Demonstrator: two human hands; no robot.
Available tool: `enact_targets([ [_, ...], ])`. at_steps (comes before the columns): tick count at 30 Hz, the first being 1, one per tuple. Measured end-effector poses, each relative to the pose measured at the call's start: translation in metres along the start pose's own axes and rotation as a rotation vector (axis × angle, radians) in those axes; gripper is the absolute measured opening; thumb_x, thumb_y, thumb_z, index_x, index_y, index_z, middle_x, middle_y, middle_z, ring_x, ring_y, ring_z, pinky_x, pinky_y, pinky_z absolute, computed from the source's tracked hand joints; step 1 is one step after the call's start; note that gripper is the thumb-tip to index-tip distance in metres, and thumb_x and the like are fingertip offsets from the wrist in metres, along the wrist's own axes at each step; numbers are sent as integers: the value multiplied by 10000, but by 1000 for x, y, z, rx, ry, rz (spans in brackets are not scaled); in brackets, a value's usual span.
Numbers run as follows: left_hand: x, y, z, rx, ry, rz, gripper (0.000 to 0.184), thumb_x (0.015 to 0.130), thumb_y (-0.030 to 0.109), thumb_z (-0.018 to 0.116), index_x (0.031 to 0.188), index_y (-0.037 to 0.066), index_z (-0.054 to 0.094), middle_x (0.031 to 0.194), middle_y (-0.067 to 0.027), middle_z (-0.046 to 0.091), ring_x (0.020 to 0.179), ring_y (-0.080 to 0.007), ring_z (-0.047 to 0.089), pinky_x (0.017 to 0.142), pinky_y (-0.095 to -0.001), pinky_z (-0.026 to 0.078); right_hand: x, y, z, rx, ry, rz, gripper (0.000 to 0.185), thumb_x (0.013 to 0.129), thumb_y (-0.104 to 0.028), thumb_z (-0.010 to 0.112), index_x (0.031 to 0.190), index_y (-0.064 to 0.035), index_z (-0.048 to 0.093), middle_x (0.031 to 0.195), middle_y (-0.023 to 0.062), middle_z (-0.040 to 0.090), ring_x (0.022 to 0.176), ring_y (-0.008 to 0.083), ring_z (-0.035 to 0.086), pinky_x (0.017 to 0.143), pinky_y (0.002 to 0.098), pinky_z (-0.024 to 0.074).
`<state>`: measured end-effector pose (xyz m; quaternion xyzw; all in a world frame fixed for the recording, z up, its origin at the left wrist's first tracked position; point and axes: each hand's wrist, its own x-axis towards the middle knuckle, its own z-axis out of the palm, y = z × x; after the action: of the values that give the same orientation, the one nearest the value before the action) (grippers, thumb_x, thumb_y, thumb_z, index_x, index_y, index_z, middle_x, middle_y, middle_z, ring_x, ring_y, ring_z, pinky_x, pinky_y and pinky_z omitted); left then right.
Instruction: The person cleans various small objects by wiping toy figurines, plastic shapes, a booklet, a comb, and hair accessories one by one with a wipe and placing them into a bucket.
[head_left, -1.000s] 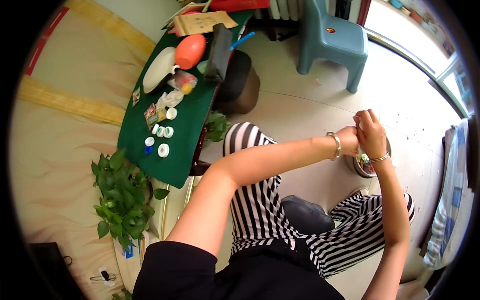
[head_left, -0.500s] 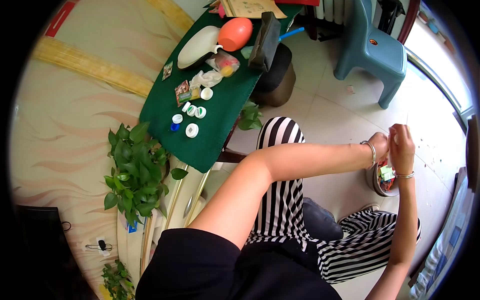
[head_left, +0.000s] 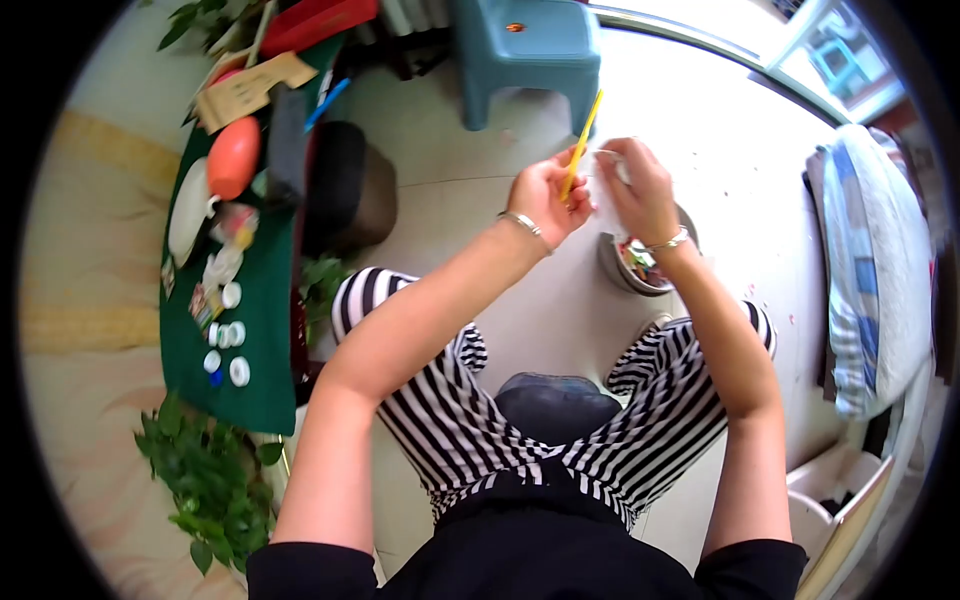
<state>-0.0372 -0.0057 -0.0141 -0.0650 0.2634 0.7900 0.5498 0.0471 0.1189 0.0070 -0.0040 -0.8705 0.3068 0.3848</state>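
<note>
My left hand [head_left: 548,205] is closed around a thin yellow stick [head_left: 585,140], which points up and away from me at a slant. Close beside it, my right hand [head_left: 645,195] has its fingers bent together on a small whitish, film-like piece [head_left: 621,168]; its kind is hard to make out against the bright floor. Both hands are in the air in front of my knees. Just below my right hand stands a round bin [head_left: 612,262] holding colourful scraps, partly covered by that wrist.
On the left is a green-covered table [head_left: 188,335] with white caps [head_left: 239,371], an orange balloon-like object [head_left: 233,158] and a dark box [head_left: 287,145]. A blue plastic stool [head_left: 530,50] stands ahead. Leafy plants [head_left: 195,470] are lower left, folded bedding [head_left: 865,270] at right.
My view has swung to the right, so the table sits further left. My hands have moved slightly apart, and the yellow stick now shows in my left hand.
</note>
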Motion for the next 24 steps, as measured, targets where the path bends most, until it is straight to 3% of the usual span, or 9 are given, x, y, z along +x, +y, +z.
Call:
enact_targets([
  [3, -14, -12, 18, 162, 31, -77, 214, 835, 167, 360, 952, 113, 531, 729, -12, 510, 621, -126, 488, 619, -292, 449, -5, -3, 4, 6, 34, 12, 122, 776, -64, 597, 874, -42, 527, 784, 113, 567, 677, 309, 580, 574, 350, 467],
  [5, -23, -14, 30, 293, 11, -96, 243, 886, 322, 357, 894, 134, 511, 732, -2, 508, 596, -113, 474, 598, -277, 422, -6, -2, 1, -28, -15, -16, 151, 760, -92, 617, 874, -63, 524, 794, 84, 565, 659, 280, 586, 546, 344, 470],
  [6, -21, -13, 28, 296, 8, -103, 243, 886, 322, 357, 894, 134, 511, 732, -2, 508, 596, -113, 474, 598, -277, 422, -7, -2, -1, -34, -11, -11, 151, 760, -92, 617, 874, -63, 524, 794, 84, 565, 659, 280, 586, 546, 344, 470],
  [9, -14, -14, 22, 469, -31, -39, 483, 877, 594, 332, 888, 142, 500, 717, -7, 490, 558, -120, 452, 525, -260, 373, -10, -3, -3, -136, -98, -102, 173, 723, -77, 607, 870, -106, 521, 777, 48, 531, 609, 253, 580, 494, 350, 466],
  [12, -11, -20, 19, 599, 27, 60, 468, 894, 564, 334, 909, 119, 480, 697, -23, 474, 533, -117, 431, 496, -256, 355, -10, 3, -6, -215, -162, -114, 152, 730, -72, 584, 861, -113, 517, 777, 44, 527, 595, 258, 577, 491, 349, 469],
  [15, -13, -20, 19, 632, -35, 81, 403, 914, 484, 370, 927, 91, 457, 689, -35, 465, 508, -107, 411, 468, -252, 340, -2, 22, -11, -196, -25, 17, 74, 776, -96, 568, 836, -102, 525, 770, 50, 561, 618, 266, 588, 521, 361, 479],
  [18, -19, -22, 23, 680, -32, 26, 344, 916, 404, 410, 964, 66, 455, 691, -42, 466, 486, -98, 398, 446, -242, 333, 2, 17, -17, -146, 13, 23, 66, 793, -121, 576, 832, -107, 525, 787, 46, 582, 652, 270, 603, 551, 351, 489],
  [20, -22, -24, 23, 717, -52, 1, 319, 911, 370, 423, 983, 61, 458, 689, -42, 469, 485, -95, 402, 446, -240, 340, -2, 18, -18, -209, -131, 18, 58, 794, -114, 567, 838, -109, 529, 818, 41, 599, 667, 265, 610, 561, 349, 496],
  [24, -29, -24, 26, 762, -94, -7, 294, 898, 313, 440, 1032, 52, 468, 680, -44, 479, 482, -91, 418, 456, -231, 368, 10, 46, -34, -360, 5, 137, 87, 785, -99, 560, 868, -116, 542, 817, 40, 615, 703, 267, 617, 590, 360, 505],
])
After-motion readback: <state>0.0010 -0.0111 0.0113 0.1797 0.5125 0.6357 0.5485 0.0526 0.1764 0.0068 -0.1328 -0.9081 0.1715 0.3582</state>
